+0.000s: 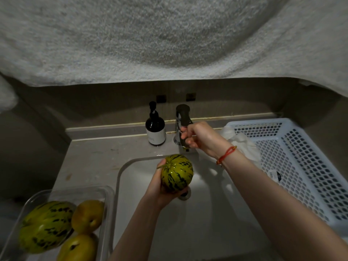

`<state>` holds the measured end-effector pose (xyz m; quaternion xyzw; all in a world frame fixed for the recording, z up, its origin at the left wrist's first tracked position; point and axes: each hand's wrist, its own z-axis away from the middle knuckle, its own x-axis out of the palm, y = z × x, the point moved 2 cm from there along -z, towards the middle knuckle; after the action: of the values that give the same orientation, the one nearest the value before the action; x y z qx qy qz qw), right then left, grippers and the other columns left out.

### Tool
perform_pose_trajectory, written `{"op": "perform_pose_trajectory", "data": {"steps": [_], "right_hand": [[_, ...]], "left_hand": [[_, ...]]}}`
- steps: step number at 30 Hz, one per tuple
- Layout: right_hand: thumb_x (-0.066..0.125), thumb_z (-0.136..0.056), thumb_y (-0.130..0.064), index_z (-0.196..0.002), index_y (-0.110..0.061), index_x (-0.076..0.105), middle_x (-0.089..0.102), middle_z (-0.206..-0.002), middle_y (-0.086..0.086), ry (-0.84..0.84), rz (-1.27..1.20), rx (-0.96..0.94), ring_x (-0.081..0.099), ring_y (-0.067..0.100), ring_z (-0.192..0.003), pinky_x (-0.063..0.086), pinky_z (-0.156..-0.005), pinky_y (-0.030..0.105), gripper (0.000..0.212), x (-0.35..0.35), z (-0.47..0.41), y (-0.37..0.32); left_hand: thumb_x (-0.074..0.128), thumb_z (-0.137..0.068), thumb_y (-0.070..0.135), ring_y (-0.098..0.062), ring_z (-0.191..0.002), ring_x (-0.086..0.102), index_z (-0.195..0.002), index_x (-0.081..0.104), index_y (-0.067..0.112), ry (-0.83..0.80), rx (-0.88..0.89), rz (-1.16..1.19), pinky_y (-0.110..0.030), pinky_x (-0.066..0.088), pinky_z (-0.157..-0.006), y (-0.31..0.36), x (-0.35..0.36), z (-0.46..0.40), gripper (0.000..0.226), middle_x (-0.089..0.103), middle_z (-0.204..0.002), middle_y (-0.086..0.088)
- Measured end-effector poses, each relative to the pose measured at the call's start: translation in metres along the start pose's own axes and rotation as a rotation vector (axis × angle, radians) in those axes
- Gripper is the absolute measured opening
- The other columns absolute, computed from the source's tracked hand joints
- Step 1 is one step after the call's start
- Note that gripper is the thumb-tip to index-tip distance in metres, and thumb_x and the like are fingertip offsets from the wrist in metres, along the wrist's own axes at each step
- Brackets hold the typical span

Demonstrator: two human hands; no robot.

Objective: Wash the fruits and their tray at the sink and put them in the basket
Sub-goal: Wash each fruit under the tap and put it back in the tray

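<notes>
My left hand [160, 187] holds a small green-striped melon [177, 171] over the white sink [188, 223], just below the faucet spout. My right hand [197, 136] is closed around the faucet [182, 117] handle. At the lower left a clear plastic tray [105, 193] holds another striped melon [45, 227] and two yellow fruits [87, 216], [78, 248]. A white perforated basket [301, 166] stands to the right of the sink, with only a small packet lying in it.
A dark soap pump bottle [155, 129] stands left of the faucet. A crumpled white cloth [243, 142] lies over the basket's near-left corner. A grey towel [169, 38] hangs across the top of the view. The wall runs close behind the counter.
</notes>
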<state>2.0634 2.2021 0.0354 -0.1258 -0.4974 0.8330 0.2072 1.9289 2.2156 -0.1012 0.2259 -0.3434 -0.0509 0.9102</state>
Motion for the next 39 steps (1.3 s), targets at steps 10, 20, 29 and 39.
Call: {"op": "perform_pose_trajectory", "data": {"steps": [10,20,29,39], "right_hand": [[0.033,-0.082,0.013,-0.074,-0.007,0.049,0.049,-0.062,0.006,0.028,-0.027,-0.069,0.04,0.007,-0.033,0.026,-0.03,0.014,0.027,0.001,-0.005,-0.007],[0.031,-0.077,0.017,-0.074,-0.007,0.05,0.049,-0.062,0.006,0.01,0.036,-0.099,0.042,0.011,-0.04,0.027,-0.033,0.015,0.03,-0.002,-0.013,-0.008],[0.032,-0.078,0.018,-0.079,-0.005,0.055,0.052,-0.058,0.005,-0.053,-0.075,-0.202,0.043,0.006,-0.034,0.028,-0.032,0.014,0.033,-0.011,-0.017,0.003],[0.044,-0.089,0.002,-0.081,-0.023,0.056,0.058,-0.088,0.003,0.48,-0.192,-0.271,0.056,0.011,-0.079,0.046,-0.059,0.009,0.029,0.001,-0.005,0.131]], "left_hand": [[0.04,-0.088,0.061,-0.03,-0.097,0.06,-0.107,0.065,0.015,-0.009,-0.012,0.038,-0.038,0.049,-0.072,0.0,0.003,-0.006,0.056,0.074,-0.088,-0.013],[0.042,-0.087,0.061,-0.031,-0.1,0.06,-0.109,0.066,0.015,-0.003,-0.028,0.071,-0.039,0.048,-0.072,-0.005,0.006,-0.017,0.056,0.072,-0.098,-0.015],[0.04,-0.088,0.062,-0.03,-0.101,0.057,-0.111,0.064,0.016,0.008,-0.032,0.085,-0.039,0.046,-0.075,-0.006,0.011,-0.026,0.057,0.064,-0.11,-0.014],[0.057,-0.076,0.045,-0.041,-0.115,0.055,-0.133,0.048,0.009,0.017,0.221,-0.056,-0.056,0.045,-0.095,-0.003,0.017,-0.038,0.068,0.055,-0.13,-0.025]]}}
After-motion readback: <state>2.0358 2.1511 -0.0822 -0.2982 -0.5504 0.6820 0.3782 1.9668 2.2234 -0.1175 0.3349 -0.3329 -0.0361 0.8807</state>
